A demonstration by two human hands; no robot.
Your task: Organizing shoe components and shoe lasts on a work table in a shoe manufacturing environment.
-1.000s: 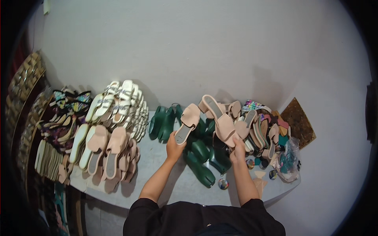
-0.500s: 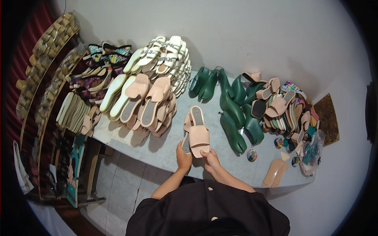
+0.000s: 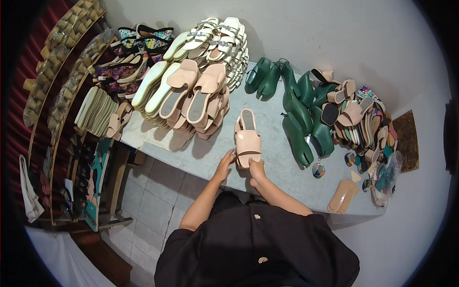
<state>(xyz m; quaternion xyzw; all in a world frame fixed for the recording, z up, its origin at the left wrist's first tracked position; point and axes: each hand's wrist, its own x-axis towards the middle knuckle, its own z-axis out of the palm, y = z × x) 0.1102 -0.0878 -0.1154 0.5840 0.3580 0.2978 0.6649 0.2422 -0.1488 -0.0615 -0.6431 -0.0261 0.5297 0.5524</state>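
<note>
A pair of pale pink slide sandals point(image 3: 249, 143) is in front of me over the table, toes toward me. One lies over the other, so the lower one mostly hides. My right hand point(image 3: 256, 171) grips them at the toe end, its thumb on top. Just left of the toe, my left hand point(image 3: 224, 166) is open, fingers stretched toward the sandals' side; whether the fingertips touch them is hard to tell.
Stacked pink sandals point(image 3: 206, 93), white sandals point(image 3: 224, 40) and pale insoles point(image 3: 95, 111) fill the table's left. Green shoe lasts point(image 3: 297, 138) and mixed sandals point(image 3: 351, 114) stand right. Tan sole pieces point(image 3: 343, 196) lie near the front edge. Racks point(image 3: 62, 91) hold heels at far left.
My left hand has let go of the sandals and opened beside them. The right hand keeps its hold at the toe. The whole view has shifted, with the table appearing higher and further right.
</note>
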